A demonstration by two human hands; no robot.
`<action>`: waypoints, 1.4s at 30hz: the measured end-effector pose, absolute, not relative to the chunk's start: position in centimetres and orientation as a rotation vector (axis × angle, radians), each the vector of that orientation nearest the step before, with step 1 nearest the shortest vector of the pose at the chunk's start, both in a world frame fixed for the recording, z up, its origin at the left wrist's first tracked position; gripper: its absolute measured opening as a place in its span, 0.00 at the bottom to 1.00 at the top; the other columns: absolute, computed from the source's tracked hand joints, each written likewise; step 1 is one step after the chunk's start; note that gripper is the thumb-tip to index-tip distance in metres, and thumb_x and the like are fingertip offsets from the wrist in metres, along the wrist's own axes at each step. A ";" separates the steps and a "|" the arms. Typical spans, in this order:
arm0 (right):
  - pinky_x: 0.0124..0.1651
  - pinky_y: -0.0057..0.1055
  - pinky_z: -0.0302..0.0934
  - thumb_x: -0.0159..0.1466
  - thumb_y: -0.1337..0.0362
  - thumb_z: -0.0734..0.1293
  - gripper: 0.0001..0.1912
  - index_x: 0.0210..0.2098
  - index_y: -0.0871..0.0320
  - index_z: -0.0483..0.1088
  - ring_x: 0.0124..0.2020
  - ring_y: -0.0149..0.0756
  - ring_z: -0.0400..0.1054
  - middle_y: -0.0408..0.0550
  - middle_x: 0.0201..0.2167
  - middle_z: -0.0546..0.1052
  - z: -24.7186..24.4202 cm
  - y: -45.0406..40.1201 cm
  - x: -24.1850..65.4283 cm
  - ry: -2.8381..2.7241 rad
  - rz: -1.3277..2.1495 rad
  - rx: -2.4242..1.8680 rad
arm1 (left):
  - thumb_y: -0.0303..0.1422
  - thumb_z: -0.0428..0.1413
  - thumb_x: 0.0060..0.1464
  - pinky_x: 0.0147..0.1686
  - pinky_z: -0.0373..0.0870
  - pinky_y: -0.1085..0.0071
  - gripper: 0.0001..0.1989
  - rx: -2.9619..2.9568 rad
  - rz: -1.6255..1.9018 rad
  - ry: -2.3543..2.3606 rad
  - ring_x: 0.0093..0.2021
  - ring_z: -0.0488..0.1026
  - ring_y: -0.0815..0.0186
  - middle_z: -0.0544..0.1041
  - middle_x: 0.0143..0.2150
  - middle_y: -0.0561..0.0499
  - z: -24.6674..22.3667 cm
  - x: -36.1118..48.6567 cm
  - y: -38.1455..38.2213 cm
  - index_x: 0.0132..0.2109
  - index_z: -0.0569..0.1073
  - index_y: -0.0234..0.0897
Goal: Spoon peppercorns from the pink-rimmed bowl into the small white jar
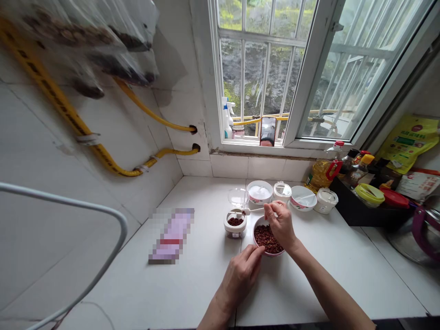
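My right hand (pixel 280 224) is closed around the handle of a white spoon (pixel 254 211). The spoon reaches left, its bowl end over the mouth of a small clear jar (pixel 235 233) with a white rim. Dark reddish-brown peppercorns lie inside that jar, and its transparent lid (pixel 238 197) stands flipped up behind. Under my right hand is a round bowl (pixel 275 255) filled with the same peppercorns (pixel 266 239). My left hand (pixel 242 272) grips the near left rim of this bowl between thumb and fingers.
Behind stand two flower-patterned bowls (pixel 260 201) and two lidded jars (pixel 326 201) of white contents. An oil bottle (pixel 321 172) and a black box (pixel 343 206) of condiments are at right. A blurred purple packet (pixel 175 236) lies left. A phone (pixel 267 131) leans at the window.
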State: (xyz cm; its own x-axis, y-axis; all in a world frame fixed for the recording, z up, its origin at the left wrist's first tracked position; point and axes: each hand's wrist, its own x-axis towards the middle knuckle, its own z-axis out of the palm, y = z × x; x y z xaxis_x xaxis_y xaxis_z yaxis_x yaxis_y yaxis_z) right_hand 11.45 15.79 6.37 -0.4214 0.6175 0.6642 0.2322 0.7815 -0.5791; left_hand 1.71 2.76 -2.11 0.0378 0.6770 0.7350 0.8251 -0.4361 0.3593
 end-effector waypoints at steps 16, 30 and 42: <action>0.46 0.35 0.52 0.68 0.61 0.60 0.22 0.17 0.56 0.59 0.18 0.29 0.54 0.38 0.13 0.65 4.7 19.1 15.9 -2.259 0.139 -0.683 | 0.22 0.45 0.64 0.35 0.76 0.73 0.15 -2.139 -1.349 -1.553 0.37 0.78 0.64 0.77 0.39 0.44 -2.3 1.6 2.8 0.54 0.69 0.35; 0.44 0.34 0.58 0.68 0.56 0.59 0.26 0.15 0.55 0.56 0.19 0.29 0.53 0.38 0.12 0.61 3.3 18.6 15.7 -2.220 0.444 -0.679 | 0.23 0.46 0.63 0.36 0.76 0.74 0.16 -2.149 -1.345 -1.588 0.37 0.78 0.65 0.77 0.39 0.46 -2.1 1.6 2.7 0.55 0.69 0.37; 0.26 0.29 0.55 0.65 0.51 0.60 0.27 0.13 0.56 0.58 0.18 0.30 0.59 0.41 0.12 0.64 4.2 18.5 16.7 -2.013 0.926 -0.837 | 0.24 0.46 0.64 0.35 0.76 0.75 0.15 -2.132 -1.338 -1.576 0.37 0.78 0.66 0.77 0.39 0.45 -2.0 1.6 2.7 0.55 0.69 0.36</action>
State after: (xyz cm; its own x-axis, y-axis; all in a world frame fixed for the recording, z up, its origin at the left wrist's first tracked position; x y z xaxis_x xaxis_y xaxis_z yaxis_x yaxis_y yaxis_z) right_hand 16.68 18.51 4.25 -0.5012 0.7886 0.3562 0.2425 0.5232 -0.8170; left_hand 1.62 2.72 -1.97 0.0380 0.6795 0.7327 0.8332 -0.4264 0.3522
